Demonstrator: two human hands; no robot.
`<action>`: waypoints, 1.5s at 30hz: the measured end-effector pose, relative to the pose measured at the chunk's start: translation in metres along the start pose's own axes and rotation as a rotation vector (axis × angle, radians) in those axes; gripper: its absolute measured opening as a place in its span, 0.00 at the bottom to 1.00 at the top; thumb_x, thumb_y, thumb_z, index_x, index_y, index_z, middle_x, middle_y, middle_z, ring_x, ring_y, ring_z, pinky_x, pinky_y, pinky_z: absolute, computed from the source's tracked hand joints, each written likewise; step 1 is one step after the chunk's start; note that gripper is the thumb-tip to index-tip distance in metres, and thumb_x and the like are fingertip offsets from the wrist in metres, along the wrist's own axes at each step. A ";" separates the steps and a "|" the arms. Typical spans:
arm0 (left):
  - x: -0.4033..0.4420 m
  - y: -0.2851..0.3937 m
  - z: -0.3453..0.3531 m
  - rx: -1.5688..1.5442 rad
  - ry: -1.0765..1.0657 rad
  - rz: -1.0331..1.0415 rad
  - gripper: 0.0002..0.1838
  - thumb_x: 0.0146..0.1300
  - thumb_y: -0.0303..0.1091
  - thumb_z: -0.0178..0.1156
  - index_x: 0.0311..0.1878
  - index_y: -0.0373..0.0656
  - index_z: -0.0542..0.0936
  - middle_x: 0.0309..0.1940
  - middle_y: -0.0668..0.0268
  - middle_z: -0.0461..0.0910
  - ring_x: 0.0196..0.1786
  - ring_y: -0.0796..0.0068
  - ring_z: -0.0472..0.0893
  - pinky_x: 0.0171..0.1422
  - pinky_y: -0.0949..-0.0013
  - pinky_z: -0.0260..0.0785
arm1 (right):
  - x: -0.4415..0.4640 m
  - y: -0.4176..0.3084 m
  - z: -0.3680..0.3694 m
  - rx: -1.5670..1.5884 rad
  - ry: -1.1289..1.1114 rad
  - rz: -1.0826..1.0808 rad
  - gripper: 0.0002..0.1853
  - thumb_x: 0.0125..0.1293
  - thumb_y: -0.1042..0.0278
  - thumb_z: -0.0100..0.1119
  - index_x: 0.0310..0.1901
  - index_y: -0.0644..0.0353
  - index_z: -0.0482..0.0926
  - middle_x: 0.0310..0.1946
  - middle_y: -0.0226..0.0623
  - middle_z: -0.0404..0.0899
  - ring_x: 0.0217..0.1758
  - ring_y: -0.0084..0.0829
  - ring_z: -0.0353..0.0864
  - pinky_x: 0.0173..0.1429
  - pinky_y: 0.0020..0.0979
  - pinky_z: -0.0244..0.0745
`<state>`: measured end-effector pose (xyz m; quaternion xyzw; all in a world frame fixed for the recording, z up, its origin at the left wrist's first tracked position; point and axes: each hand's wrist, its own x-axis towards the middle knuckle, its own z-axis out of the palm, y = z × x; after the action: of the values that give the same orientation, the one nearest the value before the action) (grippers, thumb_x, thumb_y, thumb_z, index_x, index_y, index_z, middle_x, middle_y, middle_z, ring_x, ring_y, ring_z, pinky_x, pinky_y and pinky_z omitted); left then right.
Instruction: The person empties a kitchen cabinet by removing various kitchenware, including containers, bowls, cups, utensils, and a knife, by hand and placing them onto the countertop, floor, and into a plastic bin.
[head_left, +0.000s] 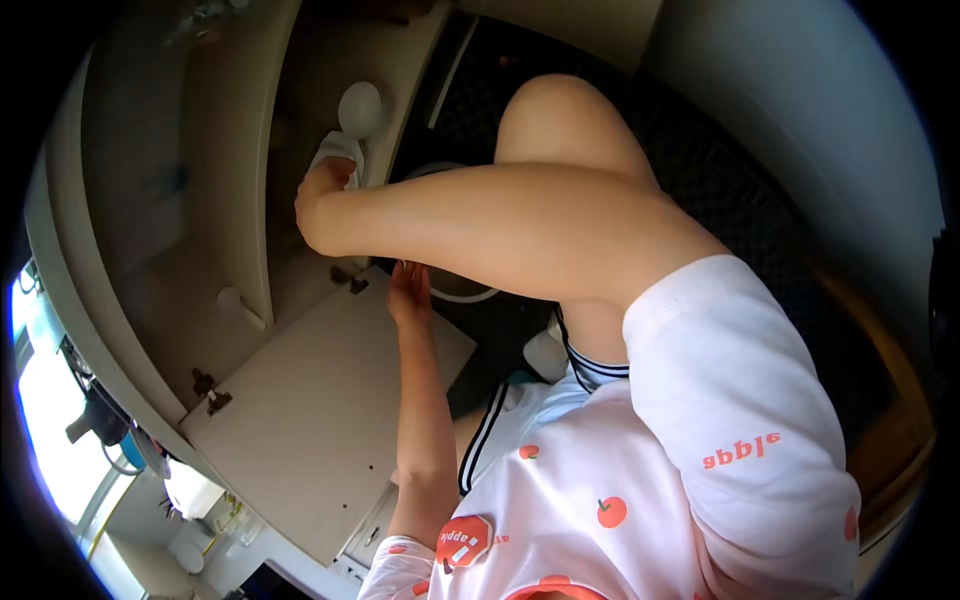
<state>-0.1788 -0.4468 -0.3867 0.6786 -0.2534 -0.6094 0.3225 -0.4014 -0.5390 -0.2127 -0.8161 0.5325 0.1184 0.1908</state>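
Note:
My right hand [322,205] reaches across into an open cabinet and is closed on a white cloth [338,149]. The cloth lies against the cabinet's pale inner surface, just below a white round object [360,110] whose kind I cannot make out. My right forearm spans the middle of the view. Below it is my left hand [409,290], fingers pointing up and loosely bent, with no object visible in them. Its fingertips are near the right forearm and the edge of the cabinet door [300,400]. Behind the forearm shows part of the pale rim of a round basin [470,297].
The open door hangs on dark hinges [215,398]. A shelf panel [265,200] divides the cabinet. My bent knee [565,115] rises at the top centre. A wooden chair-like frame [880,430] stands at the right. Household items and a bright window [65,430] are at lower left.

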 end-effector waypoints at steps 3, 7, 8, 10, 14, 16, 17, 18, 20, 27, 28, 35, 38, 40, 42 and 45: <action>-0.021 0.007 -0.003 0.046 -0.035 0.051 0.25 0.72 0.40 0.43 0.66 0.34 0.60 0.61 0.55 0.67 0.62 0.62 0.69 0.64 0.65 0.65 | -0.014 -0.017 0.007 -0.091 -0.064 -0.171 0.25 0.54 0.61 0.63 0.56 0.54 0.75 0.56 0.41 0.73 0.57 0.45 0.72 0.50 0.50 0.71; -0.020 0.011 -0.011 -0.004 -0.246 0.106 0.21 0.71 0.39 0.44 0.61 0.36 0.66 0.54 0.58 0.73 0.56 0.62 0.75 0.58 0.62 0.70 | -0.027 -0.023 0.013 -0.098 -0.053 -0.241 0.25 0.54 0.61 0.63 0.56 0.53 0.75 0.56 0.41 0.73 0.57 0.45 0.72 0.50 0.50 0.71; -0.023 0.014 -0.005 0.005 -0.235 0.106 0.21 0.71 0.39 0.44 0.61 0.36 0.66 0.54 0.58 0.73 0.55 0.62 0.75 0.58 0.62 0.70 | -0.028 -0.024 0.014 -0.083 -0.050 -0.238 0.25 0.54 0.61 0.63 0.56 0.53 0.75 0.56 0.41 0.73 0.57 0.45 0.72 0.50 0.50 0.71; -0.029 0.022 0.008 0.031 -0.204 0.115 0.21 0.71 0.39 0.44 0.61 0.36 0.66 0.54 0.59 0.73 0.55 0.63 0.75 0.58 0.62 0.70 | -0.029 -0.023 0.015 -0.054 -0.032 -0.235 0.25 0.54 0.61 0.63 0.56 0.53 0.75 0.56 0.41 0.73 0.57 0.45 0.72 0.50 0.50 0.71; -0.036 0.038 0.032 0.083 -0.183 0.150 0.21 0.71 0.39 0.44 0.61 0.37 0.66 0.54 0.59 0.73 0.55 0.63 0.75 0.58 0.62 0.70 | -0.031 -0.025 0.017 0.002 -0.012 -0.235 0.25 0.55 0.61 0.63 0.56 0.53 0.75 0.56 0.40 0.73 0.57 0.45 0.72 0.50 0.50 0.71; -0.037 0.044 0.042 0.109 -0.174 0.172 0.21 0.71 0.39 0.44 0.61 0.37 0.66 0.54 0.59 0.73 0.55 0.63 0.75 0.58 0.62 0.69 | -0.029 -0.028 0.019 0.022 -0.009 -0.233 0.25 0.55 0.61 0.63 0.56 0.53 0.75 0.56 0.40 0.73 0.57 0.45 0.72 0.51 0.50 0.71; -0.038 0.045 0.047 0.123 -0.171 0.184 0.20 0.71 0.39 0.44 0.61 0.37 0.66 0.54 0.59 0.73 0.55 0.63 0.75 0.58 0.62 0.69 | -0.028 -0.028 0.020 0.039 -0.007 -0.230 0.25 0.55 0.61 0.63 0.56 0.53 0.75 0.56 0.40 0.73 0.57 0.45 0.72 0.51 0.50 0.71; -0.040 0.047 0.051 0.136 -0.166 0.195 0.20 0.71 0.39 0.44 0.61 0.37 0.66 0.54 0.59 0.73 0.55 0.63 0.75 0.58 0.63 0.69 | -0.026 -0.029 0.020 0.046 -0.002 -0.229 0.25 0.55 0.61 0.63 0.56 0.53 0.75 0.56 0.40 0.73 0.57 0.45 0.72 0.51 0.50 0.71; -0.041 0.050 0.059 0.155 -0.156 0.225 0.20 0.70 0.39 0.44 0.61 0.38 0.66 0.54 0.59 0.73 0.55 0.63 0.75 0.58 0.63 0.69 | -0.022 -0.030 0.024 0.068 0.000 -0.222 0.25 0.55 0.61 0.63 0.56 0.53 0.75 0.56 0.40 0.73 0.57 0.45 0.72 0.51 0.50 0.71; -0.042 0.066 0.078 0.201 -0.111 0.340 0.20 0.70 0.39 0.45 0.61 0.39 0.66 0.54 0.59 0.73 0.54 0.64 0.75 0.58 0.63 0.69 | -0.008 -0.040 0.036 0.116 -0.013 -0.193 0.25 0.55 0.60 0.63 0.56 0.53 0.75 0.56 0.39 0.74 0.58 0.45 0.72 0.51 0.50 0.71; -0.041 0.069 0.076 0.206 -0.098 0.355 0.20 0.70 0.39 0.45 0.61 0.39 0.66 0.54 0.59 0.73 0.54 0.64 0.75 0.58 0.63 0.69 | -0.005 -0.042 0.041 0.120 -0.015 -0.191 0.25 0.55 0.60 0.63 0.56 0.53 0.75 0.56 0.39 0.74 0.58 0.45 0.72 0.51 0.50 0.71; -0.027 0.082 0.024 0.078 0.052 0.327 0.20 0.69 0.38 0.46 0.61 0.40 0.66 0.53 0.59 0.73 0.53 0.65 0.75 0.58 0.64 0.69 | 0.013 -0.063 0.062 0.118 -0.056 -0.176 0.25 0.55 0.60 0.63 0.56 0.53 0.75 0.56 0.38 0.74 0.58 0.45 0.72 0.51 0.50 0.71; -0.018 0.088 -0.016 -0.018 0.119 0.255 0.19 0.67 0.32 0.48 0.60 0.39 0.66 0.52 0.59 0.74 0.53 0.66 0.76 0.58 0.63 0.69 | 0.021 -0.072 0.069 0.099 -0.083 -0.169 0.25 0.55 0.60 0.63 0.56 0.53 0.75 0.56 0.38 0.74 0.58 0.45 0.72 0.51 0.50 0.71; -0.009 0.090 -0.027 -0.047 0.101 0.262 0.18 0.67 0.31 0.47 0.59 0.39 0.67 0.50 0.59 0.75 0.52 0.65 0.76 0.57 0.63 0.70 | 0.027 -0.080 0.071 0.092 -0.100 -0.169 0.25 0.55 0.60 0.63 0.56 0.52 0.75 0.56 0.38 0.74 0.58 0.45 0.72 0.52 0.50 0.71; 0.010 0.085 -0.044 -0.073 0.075 0.257 0.16 0.67 0.30 0.47 0.57 0.39 0.68 0.49 0.60 0.75 0.51 0.65 0.76 0.56 0.63 0.70 | 0.034 -0.086 0.071 0.095 -0.117 -0.164 0.25 0.55 0.60 0.63 0.56 0.52 0.75 0.56 0.38 0.74 0.58 0.45 0.72 0.52 0.50 0.71; 0.056 0.079 -0.072 -0.048 0.014 0.235 0.16 0.67 0.31 0.46 0.56 0.38 0.69 0.48 0.59 0.75 0.50 0.63 0.76 0.55 0.62 0.70 | 0.028 -0.087 0.056 0.052 -0.149 -0.213 0.25 0.55 0.60 0.63 0.56 0.52 0.75 0.56 0.38 0.74 0.58 0.45 0.71 0.52 0.50 0.71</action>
<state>-0.0967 -0.5314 -0.3617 0.6404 -0.3141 -0.5688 0.4096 -0.3104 -0.5061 -0.2584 -0.8518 0.4299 0.1439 0.2626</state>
